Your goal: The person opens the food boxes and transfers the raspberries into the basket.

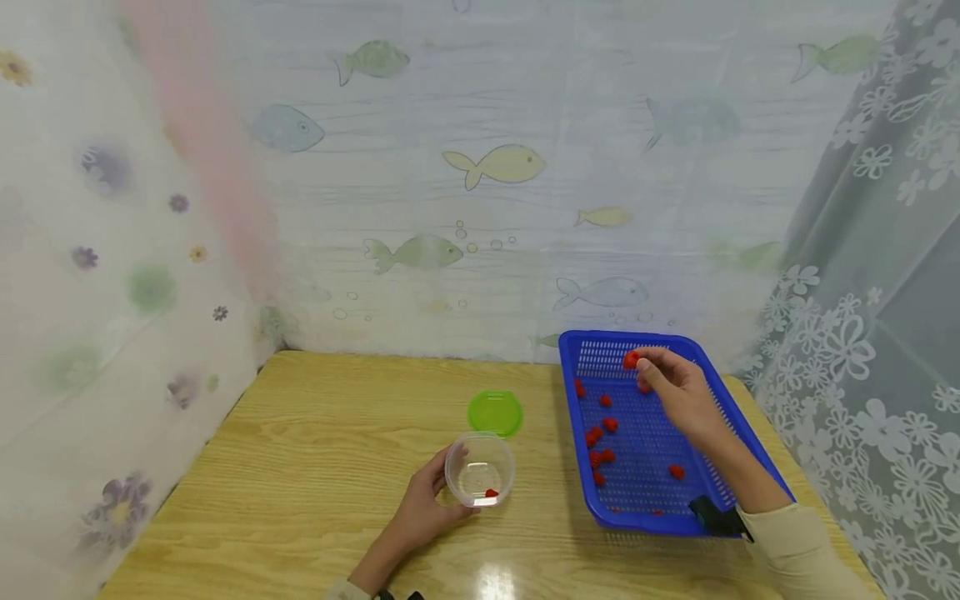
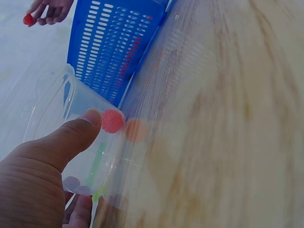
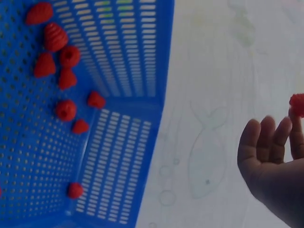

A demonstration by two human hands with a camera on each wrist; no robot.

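Note:
My left hand (image 1: 429,502) holds a clear plastic tub (image 1: 459,468) on the table, thumb on the near side and fingers round the far side. One red raspberry (image 1: 491,492) lies inside; the left wrist view shows this raspberry (image 2: 113,121) through the wall beside the thumb. Over the far part of a blue slotted basket (image 1: 579,442), my right hand (image 1: 684,400) pinches another raspberry (image 1: 631,359) between thumb and index finger. In the right wrist view its other fingers (image 3: 266,142) are spread apart from that berry. Several raspberries (image 3: 56,37) are scattered in the basket, mostly along its left side.
A green round lid (image 1: 495,412) lies on the wooden table (image 1: 330,433) just behind the tub. The basket stands at the table's right, near a curtain (image 1: 892,400) with white flowers. Behind the table hangs a fish-patterned sheet (image 1: 495,167).

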